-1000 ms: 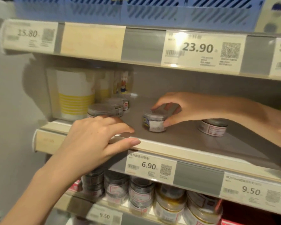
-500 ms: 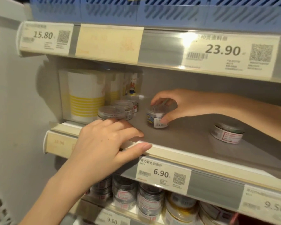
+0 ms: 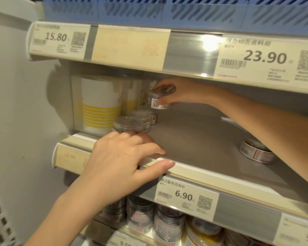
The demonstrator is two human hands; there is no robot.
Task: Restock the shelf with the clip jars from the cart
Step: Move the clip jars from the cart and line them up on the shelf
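My right hand (image 3: pixel 180 92) grips a small clear clip jar (image 3: pixel 157 100) with a white barcode label, lifted above the grey shelf (image 3: pixel 199 139) near its back left. Below it, three similar jars stand in a row on the shelf, the front one (image 3: pixel 127 124) closest to me. My left hand (image 3: pixel 122 163) rests palm down on the shelf's front edge, fingers spread, holding nothing; its fingertips reach just in front of the front jar. Another clip jar (image 3: pixel 256 153) stands alone at the right, partly hidden by my right forearm.
White boxes with yellow stripes (image 3: pixel 98 105) fill the shelf's left end. The upper shelf rail (image 3: pixel 194 54) with price tags hangs low over it, blue baskets (image 3: pixel 167 13) on top. The lower shelf holds several stacked jars (image 3: pixel 167 226). A white wall closes the left.
My right hand has lifted the jar off the shelf and carried it back and left, above the row of jars. My left hand has stayed on the shelf edge.
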